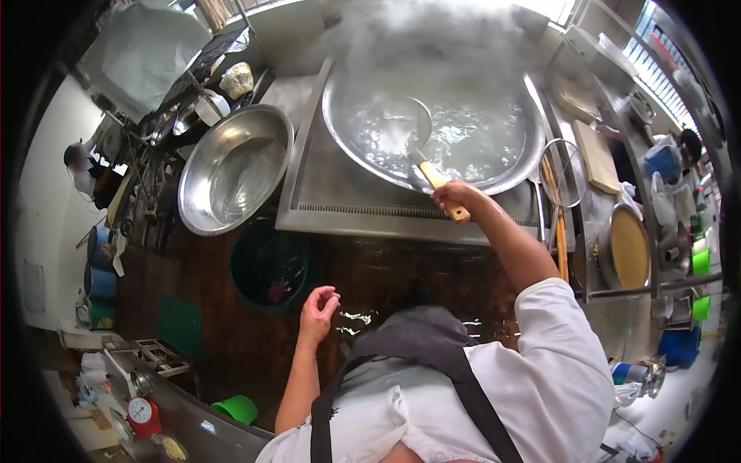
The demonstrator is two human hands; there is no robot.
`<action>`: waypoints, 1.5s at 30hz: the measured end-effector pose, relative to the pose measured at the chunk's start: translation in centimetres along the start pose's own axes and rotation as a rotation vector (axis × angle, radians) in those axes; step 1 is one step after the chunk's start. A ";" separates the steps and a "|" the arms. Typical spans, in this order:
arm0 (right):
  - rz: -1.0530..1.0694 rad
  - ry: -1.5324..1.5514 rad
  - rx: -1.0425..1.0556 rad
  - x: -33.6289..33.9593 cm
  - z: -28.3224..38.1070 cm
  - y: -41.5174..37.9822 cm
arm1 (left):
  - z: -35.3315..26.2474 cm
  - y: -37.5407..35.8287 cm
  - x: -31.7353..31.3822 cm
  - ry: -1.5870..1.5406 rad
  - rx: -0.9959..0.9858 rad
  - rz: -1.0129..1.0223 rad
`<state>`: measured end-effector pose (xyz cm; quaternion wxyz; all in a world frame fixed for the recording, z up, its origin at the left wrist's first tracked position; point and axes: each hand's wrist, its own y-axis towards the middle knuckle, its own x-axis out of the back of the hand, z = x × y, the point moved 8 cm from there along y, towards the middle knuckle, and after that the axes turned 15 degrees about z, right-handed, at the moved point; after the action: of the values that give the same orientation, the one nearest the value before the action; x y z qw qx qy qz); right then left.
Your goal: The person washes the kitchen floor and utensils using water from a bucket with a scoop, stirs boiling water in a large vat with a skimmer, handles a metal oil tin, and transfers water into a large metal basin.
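My right hand [455, 198] is closed around the wooden handle [434, 174] of a round strainer [409, 123]. The strainer's head dips into bubbling, steaming water in a large metal wok [531, 158] on a steel stove. My left hand [319, 309] hangs in front of my body, well below the stove edge, with its fingers curled loosely and nothing visible in them. A large metal basin [197, 177] containing some clear water stands left of the stove.
Right of the wok lie a wire skimmer [566, 172] and long wooden sticks [562, 247], near a round pan [627, 245]. A dark green tub [266, 266] sits on the floor. At lower left are a red scale [143, 417] and a green bucket [235, 409]. Another person stands far left.
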<state>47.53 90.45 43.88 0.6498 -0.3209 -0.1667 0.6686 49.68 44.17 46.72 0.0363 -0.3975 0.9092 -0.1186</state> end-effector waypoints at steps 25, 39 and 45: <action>-0.641 -1.123 0.329 -14.7 -6.8 -9.6 | 1.1 -3.6 0.6 -0.151 0.006 0.036; -0.811 -0.966 -0.300 30.8 -4.1 -13.0 | 1.5 -1.0 -2.6 -0.124 0.084 -0.040; -0.419 -0.028 0.135 14.1 -10.4 -15.1 | 1.7 -2.2 -2.4 -0.140 0.080 -0.030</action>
<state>66.42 103.74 42.84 0.7922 -0.2254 -0.1935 0.5331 53.09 44.16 45.56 0.1139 -0.4166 0.8929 -0.1275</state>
